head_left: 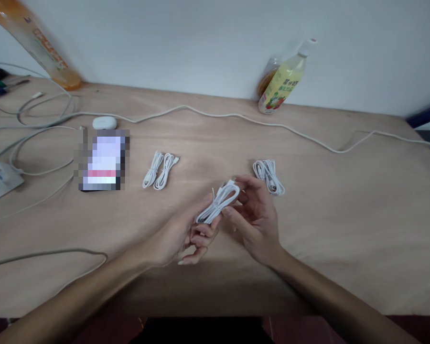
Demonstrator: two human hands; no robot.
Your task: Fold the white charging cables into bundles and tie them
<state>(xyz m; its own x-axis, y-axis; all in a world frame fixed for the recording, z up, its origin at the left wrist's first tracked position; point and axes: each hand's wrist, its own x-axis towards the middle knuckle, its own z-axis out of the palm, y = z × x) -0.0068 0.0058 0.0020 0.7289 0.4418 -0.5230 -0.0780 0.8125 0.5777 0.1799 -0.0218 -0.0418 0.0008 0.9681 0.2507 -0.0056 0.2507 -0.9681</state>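
Note:
A white charging cable (220,200), coiled and tied at its middle, is held above the table between both hands. My left hand (188,229) grips its lower left end, with the other fingers curled below. My right hand (256,217) has its thumb and fingers around the upper right end of the bundle, near a plug. Two more tied white cables (159,170) lie side by side on the table to the left. Further white coiled cables (268,177) rest just beyond my right hand, which partly covers them.
A phone (105,160) with a blurred screen lies at the left, a white earbud case (104,123) behind it. Loose cords and a white power strip (2,181) occupy the left side. An orange bottle (45,52) and a yellow bottle (284,81) stand by the wall. A long white cord (232,115) crosses the back.

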